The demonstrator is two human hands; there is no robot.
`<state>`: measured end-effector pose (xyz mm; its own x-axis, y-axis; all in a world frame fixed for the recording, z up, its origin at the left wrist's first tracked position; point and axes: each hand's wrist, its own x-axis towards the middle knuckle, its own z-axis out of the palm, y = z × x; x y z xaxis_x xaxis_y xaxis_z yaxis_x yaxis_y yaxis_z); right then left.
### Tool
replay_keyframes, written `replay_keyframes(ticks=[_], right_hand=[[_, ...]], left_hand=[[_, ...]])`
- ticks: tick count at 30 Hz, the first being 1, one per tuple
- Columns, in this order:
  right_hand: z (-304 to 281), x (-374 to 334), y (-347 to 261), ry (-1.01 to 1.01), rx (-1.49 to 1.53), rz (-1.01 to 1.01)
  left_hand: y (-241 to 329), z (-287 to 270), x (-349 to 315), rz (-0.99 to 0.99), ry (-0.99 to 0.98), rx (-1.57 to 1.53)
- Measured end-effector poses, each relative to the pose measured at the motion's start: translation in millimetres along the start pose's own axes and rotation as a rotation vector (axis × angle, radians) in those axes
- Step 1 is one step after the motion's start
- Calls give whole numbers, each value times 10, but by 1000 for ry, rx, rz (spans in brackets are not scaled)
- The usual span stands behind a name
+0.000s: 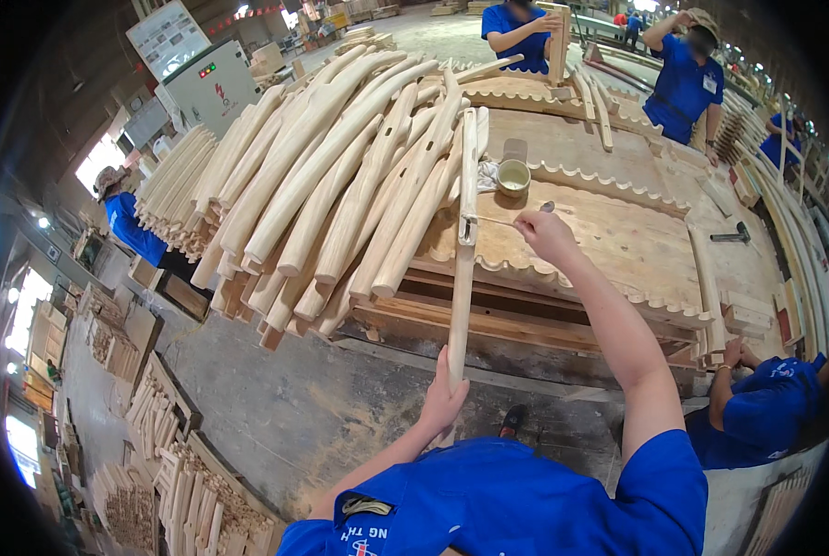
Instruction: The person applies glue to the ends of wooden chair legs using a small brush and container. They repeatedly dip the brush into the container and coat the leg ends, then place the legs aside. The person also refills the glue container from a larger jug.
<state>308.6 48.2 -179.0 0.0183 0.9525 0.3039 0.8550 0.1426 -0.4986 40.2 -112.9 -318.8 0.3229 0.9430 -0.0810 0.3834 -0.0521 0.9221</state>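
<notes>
My left hand (pixel 444 394) is wrapped round the lower end of a long pale wooden leg (pixel 461 296), which reaches up to the bench. Slots are cut into its upper part. My right hand (pixel 549 239) pinches a thin stick (pixel 498 221), whose tip is at a slot in the leg. Behind the right hand stands a round cup (pixel 513 176) with pale contents, a crumpled white cloth (pixel 487 176) beside it. Left of the leg lies a big pile of similar curved wooden legs (pixel 340 176), some with slots.
The wooden bench (pixel 609 243) carries scalloped wooden strips (pixel 609 185). A hammer (pixel 731 234) lies at its right. Co-workers in blue stand at the far side (pixel 688 83), at the right (pixel 766 408) and behind the pile (pixel 134 222). More wood stacks (pixel 192 500) stand on the floor at lower left.
</notes>
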Motion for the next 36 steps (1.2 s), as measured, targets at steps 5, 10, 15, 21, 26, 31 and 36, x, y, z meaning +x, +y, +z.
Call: replay_keyframes(ticks=[5, 10, 15, 21, 26, 31, 36], right_hand=[[197, -13, 110, 105, 99, -44], [263, 3, 128, 196, 61, -109], [300, 10, 119, 294, 34, -143], [315, -35, 108, 396, 30, -261], [330, -71, 124, 362, 23, -290], [353, -183, 112, 313, 21, -328], [295, -305, 105, 298, -7, -408]], left_hand=[[-22, 9, -2, -8, 6, -5], [-17, 27, 0, -11, 8, -7], [3, 24, -2, -39, -7, -10], [-20, 35, -12, 53, 33, -11], [0, 16, 8, -18, -9, -2], [-69, 17, 8, 19, 5, 5], [-66, 7, 13, 1, -9, -25]])
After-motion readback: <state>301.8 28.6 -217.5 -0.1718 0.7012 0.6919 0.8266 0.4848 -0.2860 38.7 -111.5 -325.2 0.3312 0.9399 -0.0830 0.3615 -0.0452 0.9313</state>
